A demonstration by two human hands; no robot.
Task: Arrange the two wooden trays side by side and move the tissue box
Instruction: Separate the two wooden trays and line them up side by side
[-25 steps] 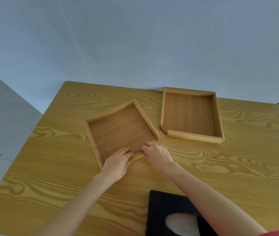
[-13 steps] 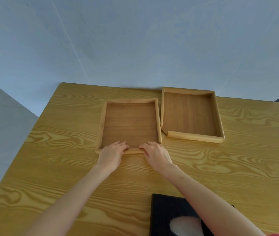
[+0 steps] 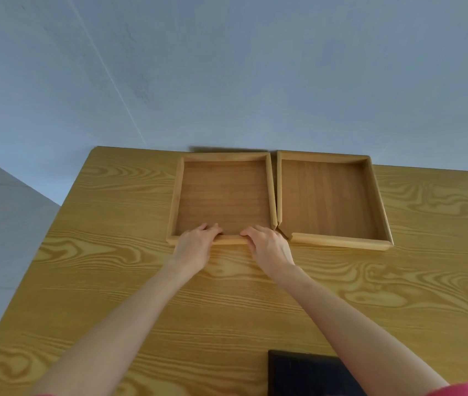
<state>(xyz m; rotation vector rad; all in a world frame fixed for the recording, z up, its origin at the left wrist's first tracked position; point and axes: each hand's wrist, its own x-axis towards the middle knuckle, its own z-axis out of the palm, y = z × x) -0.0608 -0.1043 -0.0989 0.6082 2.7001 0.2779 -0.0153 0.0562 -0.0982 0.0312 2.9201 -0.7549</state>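
Two shallow wooden trays lie side by side at the far edge of the table. The left tray has its right wall almost against the right tray. My left hand and my right hand both rest on the left tray's near rim, fingers curled over it into the tray. The black tissue box sits at the bottom of the view, partly hidden by my right forearm.
The light wooden table stands against a pale grey wall, and its left edge drops to a grey floor. Bare tabletop stretches to the left of the trays and to the right of them.
The left tray was turned from a diagonal angle to square and slid away from me until it lines up beside the right tray. Both hands stayed on its near rim.
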